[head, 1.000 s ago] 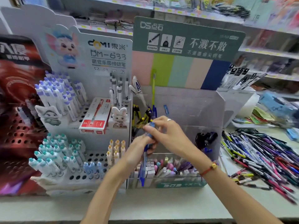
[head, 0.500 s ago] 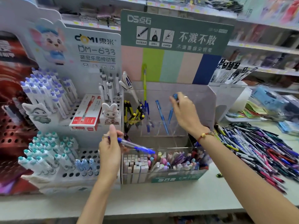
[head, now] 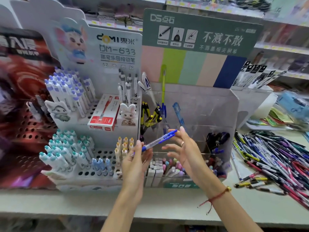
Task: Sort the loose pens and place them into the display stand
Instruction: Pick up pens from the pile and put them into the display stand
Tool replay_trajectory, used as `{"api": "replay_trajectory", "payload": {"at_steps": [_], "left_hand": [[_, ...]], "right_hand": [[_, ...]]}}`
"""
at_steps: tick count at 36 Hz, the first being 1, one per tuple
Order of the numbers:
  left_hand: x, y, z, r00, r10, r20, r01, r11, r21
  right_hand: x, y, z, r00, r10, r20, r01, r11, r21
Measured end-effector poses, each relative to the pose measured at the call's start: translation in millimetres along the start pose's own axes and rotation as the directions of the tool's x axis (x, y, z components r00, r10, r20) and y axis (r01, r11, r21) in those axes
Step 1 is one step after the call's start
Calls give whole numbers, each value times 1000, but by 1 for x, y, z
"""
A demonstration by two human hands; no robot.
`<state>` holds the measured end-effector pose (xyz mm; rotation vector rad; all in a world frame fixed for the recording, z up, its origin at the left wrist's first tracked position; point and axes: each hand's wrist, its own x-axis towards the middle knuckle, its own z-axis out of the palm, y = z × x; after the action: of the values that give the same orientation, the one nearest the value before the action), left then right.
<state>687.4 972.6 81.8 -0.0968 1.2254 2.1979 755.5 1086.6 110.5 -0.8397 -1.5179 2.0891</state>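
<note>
Blue-capped clear pen [head: 157, 141], tilted upward rightward

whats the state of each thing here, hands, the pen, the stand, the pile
left hand: pinches blue pen near its tip
right hand: fingers spread, touching the pen's clip end
blue pen: held tilted, off the stand
clear display stand: upright, partly filled
loose pens: heaped on counter, unsorted

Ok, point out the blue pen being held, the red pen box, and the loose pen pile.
blue pen [head: 158, 140], head view, mid barrel.
red pen box [head: 103, 114], head view, top face.
loose pen pile [head: 274, 158], head view, pile's middle.
</note>
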Motion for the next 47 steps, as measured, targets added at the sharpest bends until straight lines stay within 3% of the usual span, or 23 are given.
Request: {"api": "replay_trajectory", "payload": {"at_steps": [2, 5, 8, 9, 11, 13, 15, 17, 20, 24, 28, 30, 34, 37, 39, 42, 47], "left_hand": [[2, -6, 4, 1000, -4, 18, 4, 1000, 23], [6, -10, 14, 998, 2, 65, -11, 992, 125], [16, -11, 19, 970, 202, 139, -242, 878, 414], [21, -9, 18, 932, 302, 201, -363, 761, 537], [31, -4, 14, 821, 436, 369, -547, 416, 726], [43, 1, 13, 714, 468, 520, -626, 94, 774], [53, 3, 15, 644, 439, 627, -639, -142, 756], [62, 3, 17, 614, 384, 690, -617, -312, 722], [69, 4, 15, 624, 323, 712, -576, -427, 698], [70, 3, 13, 618, 319, 719, -568, -452, 688], [71, 4, 12, 609, 316, 727, -588, -435, 682], [69, 6, 12, 610, 312, 728, -599, -420, 682], [56, 10, 18, 621, 359, 697, -624, -313, 716], [38, 7, 32, 573, 415, 706, -665, -267, 697], [24, -1, 49, 542, 417, 729, -704, -248, 665], [3, -22, 83, 526, 356, 773, -744, -248, 620], [-20, -91, 143, 581, 175, 795, -768, -206, 606]], "right_hand": [[-6, 0, 0, 999, -53, -9, 53, 996, 70], [-11, -2, -2, 967, -253, -29, 250, 965, -80], [-2, -13, -14, 876, -472, -100, 435, 862, -261], [3, -19, -18, 831, -540, -131, 481, 817, -319], [16, -31, -27, 734, -659, -166, 537, 712, -452], [29, -40, -31, 649, -746, -147, 556, 597, -578], [42, -45, -31, 589, -806, -65, 552, 459, -696], [54, -45, -29, 587, -807, 59, 531, 329, -781], [67, -37, -19, 637, -725, 263, 494, 122, -861], [79, -15, -11, 704, -599, 382, 409, -98, -907], [83, -10, -10, 749, -563, 348, 339, -125, -932], [79, -12, -11, 757, -549, 355, 356, -109, -928], [54, -17, -25, 748, -599, 286, 399, 61, -915], [27, -17, -54, 725, -647, 236, 418, 141, -898], [9, -14, -84, 753, -627, 201, 391, 180, -903], [-17, -8, -143, 841, -524, 136, 274, 195, -942], [-57, 3, -255, 978, -209, 0, 18, 85, -996]]}}
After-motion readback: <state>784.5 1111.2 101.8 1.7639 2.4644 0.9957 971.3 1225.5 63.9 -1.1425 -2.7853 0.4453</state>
